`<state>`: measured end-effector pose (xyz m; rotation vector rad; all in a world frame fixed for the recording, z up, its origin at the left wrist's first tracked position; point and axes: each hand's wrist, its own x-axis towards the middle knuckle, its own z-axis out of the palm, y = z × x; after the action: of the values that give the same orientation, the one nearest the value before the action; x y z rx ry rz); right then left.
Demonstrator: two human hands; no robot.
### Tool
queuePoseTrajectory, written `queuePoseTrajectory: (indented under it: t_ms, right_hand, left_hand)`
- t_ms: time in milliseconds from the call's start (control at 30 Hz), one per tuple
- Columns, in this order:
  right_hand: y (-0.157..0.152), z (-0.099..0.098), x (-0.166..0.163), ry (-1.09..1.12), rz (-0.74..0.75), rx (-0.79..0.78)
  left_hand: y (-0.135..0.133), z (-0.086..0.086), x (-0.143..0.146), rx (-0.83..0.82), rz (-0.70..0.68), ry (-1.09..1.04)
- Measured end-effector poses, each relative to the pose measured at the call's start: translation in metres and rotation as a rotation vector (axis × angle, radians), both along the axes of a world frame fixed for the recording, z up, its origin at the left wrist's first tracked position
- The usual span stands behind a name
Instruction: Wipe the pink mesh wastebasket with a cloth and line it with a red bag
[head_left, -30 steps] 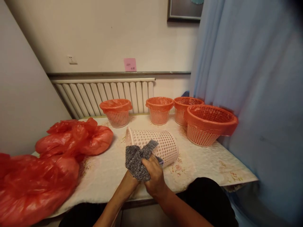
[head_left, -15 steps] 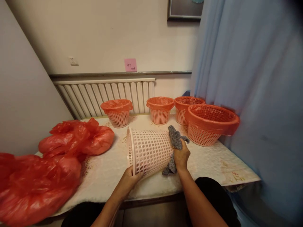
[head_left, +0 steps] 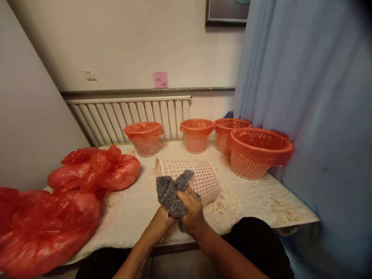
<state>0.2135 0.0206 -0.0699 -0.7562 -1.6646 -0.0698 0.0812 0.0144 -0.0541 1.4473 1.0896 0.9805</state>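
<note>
My right grip holds a grey fuzzy cloth; my left grip, a round pale-pink plastic basket (lying sideways).

1. The cloth and right hand hide part of the sideways basket from us.
2. The note is too small for us to read.
3. We see the picture frame cut off above, the nearer bag at left.

My right hand bunches a speckled grey fabric cloth against a pale-pink perforated plastic basket, tipped sideways — my left hand grips its rim.
</note>
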Motion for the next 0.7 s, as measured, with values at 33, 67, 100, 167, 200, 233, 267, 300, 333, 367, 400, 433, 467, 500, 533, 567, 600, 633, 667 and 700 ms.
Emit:
queuePoseTrajectory:
  t_ms: [33, 67, 100, 167, 200, 233, 267, 300, 333, 367, 400, 433, 467, 500, 533, 567, 600, 633, 667, 700]
  right_hand:
    - [0.006, 0.000, 0.008, -0.001, -0.025, -0.015]
    - [0.015, -0.001, 0.019, 0.010, -0.064, -0.039]
    - [0.024, -0.002, 0.033, 0.040, -0.117, -0.068]
    - [0.044, -0.007, 0.063, 0.131, -0.249, -0.148]
    - [0.053, -0.010, 0.078, 0.187, -0.317, -0.185]
    - [0.060, -0.013, 0.092, 0.237, -0.389, -0.235]
    - [0.066, -0.016, 0.103, 0.288, -0.471, -0.278]
    - [0.070, -0.019, 0.111, 0.332, -0.535, -0.317]
    - [0.072, -0.021, 0.115, 0.368, -0.585, -0.348]
    - [0.073, -0.022, 0.116, 0.396, -0.612, -0.366]
    - [0.072, -0.023, 0.114, 0.412, -0.610, -0.370]
    - [0.070, -0.024, 0.108, 0.412, -0.580, -0.362]
    - [0.067, -0.023, 0.099, 0.396, -0.532, -0.343]
    - [0.062, -0.022, 0.089, 0.365, -0.474, -0.314]
    - [0.056, -0.020, 0.077, 0.319, -0.410, -0.277]
    - [0.049, -0.018, 0.065, 0.263, -0.345, -0.234]
    - [0.041, -0.015, 0.052, 0.204, -0.281, -0.187]
    - [0.033, -0.012, 0.040, 0.144, -0.215, -0.140]
    - [0.024, -0.009, 0.028, 0.088, -0.139, -0.099]
    - [0.017, -0.006, 0.019, 0.037, -0.071, -0.067]
  left_hand:
    - [-0.002, 0.004, -0.002, -0.016, -0.013, -0.010]
    - [-0.005, 0.007, -0.003, -0.029, -0.031, -0.022]
    - [-0.006, 0.009, -0.005, -0.039, -0.042, -0.030]
    - [-0.007, 0.011, -0.008, -0.056, -0.018, -0.023]
    - [-0.007, 0.010, -0.009, -0.059, -0.003, -0.015]
    - [-0.006, 0.008, -0.010, -0.060, -0.001, -0.008]
    - [-0.005, 0.005, -0.011, -0.054, -0.014, -0.011]
    - [-0.003, 0.001, -0.012, -0.038, -0.039, -0.020]
    - [-0.002, -0.003, -0.012, -0.015, -0.074, -0.029]
    - [0.000, -0.008, -0.013, 0.010, -0.108, -0.033]
    - [0.001, -0.012, -0.014, 0.035, -0.138, -0.032]
    - [0.002, -0.015, -0.014, 0.055, -0.154, -0.026]
    - [0.003, -0.016, -0.014, 0.067, -0.157, -0.016]
    - [0.003, -0.016, -0.014, 0.067, -0.148, -0.004]
    - [0.004, -0.014, -0.012, 0.060, -0.128, 0.004]
    - [0.004, -0.011, -0.010, 0.050, -0.106, 0.000]
    - [0.004, -0.006, -0.008, 0.040, -0.082, -0.016]
    - [0.005, -0.001, -0.004, 0.030, -0.055, -0.039]
    - [0.005, 0.004, -0.001, 0.020, -0.024, -0.065]
    - [0.005, 0.008, 0.002, 0.015, 0.011, -0.091]
